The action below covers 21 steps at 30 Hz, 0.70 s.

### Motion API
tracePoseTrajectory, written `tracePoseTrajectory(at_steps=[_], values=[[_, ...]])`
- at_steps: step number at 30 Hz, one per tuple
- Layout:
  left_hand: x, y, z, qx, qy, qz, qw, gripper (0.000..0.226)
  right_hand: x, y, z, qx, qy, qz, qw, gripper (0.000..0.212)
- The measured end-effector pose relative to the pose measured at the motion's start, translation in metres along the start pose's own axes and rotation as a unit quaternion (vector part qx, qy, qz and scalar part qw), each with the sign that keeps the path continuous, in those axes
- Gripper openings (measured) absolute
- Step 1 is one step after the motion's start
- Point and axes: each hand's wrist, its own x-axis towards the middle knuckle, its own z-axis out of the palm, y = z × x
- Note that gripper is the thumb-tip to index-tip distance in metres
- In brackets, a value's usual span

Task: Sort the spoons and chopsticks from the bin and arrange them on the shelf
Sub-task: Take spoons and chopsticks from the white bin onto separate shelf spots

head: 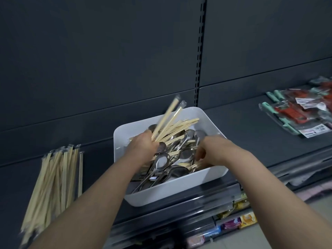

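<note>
A white plastic bin (181, 190) stands on the dark shelf (242, 130), filled with metal spoons (161, 162) and wooden chopsticks. My left hand (143, 148) is inside the bin and grips a bunch of wrapped chopsticks (170, 121) that fan up and to the right. My right hand (206, 151) reaches into the bin's right side, its fingers curled down among chopsticks and spoons; what they hold is hidden. A sorted pile of wrapped chopsticks (55, 184) lies on the shelf to the left of the bin.
Packaged red and teal tools (301, 112) lie on the shelf at the far right. Below the shelf edge, a lower shelf holds colourful snack packets (233, 223). A slotted upright (200, 51) runs up the dark back panel behind the bin.
</note>
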Motion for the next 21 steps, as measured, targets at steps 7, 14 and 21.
tracePoseTrajectory(at_steps=[7, 14, 21], values=[[0.001, 0.006, 0.011, -0.076, 0.014, 0.016, 0.997, 0.012, 0.003, 0.0, -0.009, -0.106, 0.071, 0.012, 0.992, 0.026], [0.003, 0.011, -0.018, -0.162, 0.151, 0.027, 0.975, 0.011, -0.01, 0.0, -0.033, -0.098, 0.237, 0.044, 0.966, 0.025], [-0.005, -0.007, -0.024, -0.217, 0.123, 0.001, 0.968, 0.013, -0.005, -0.041, -0.008, 0.114, 0.141, 0.057, 0.982, 0.016]])
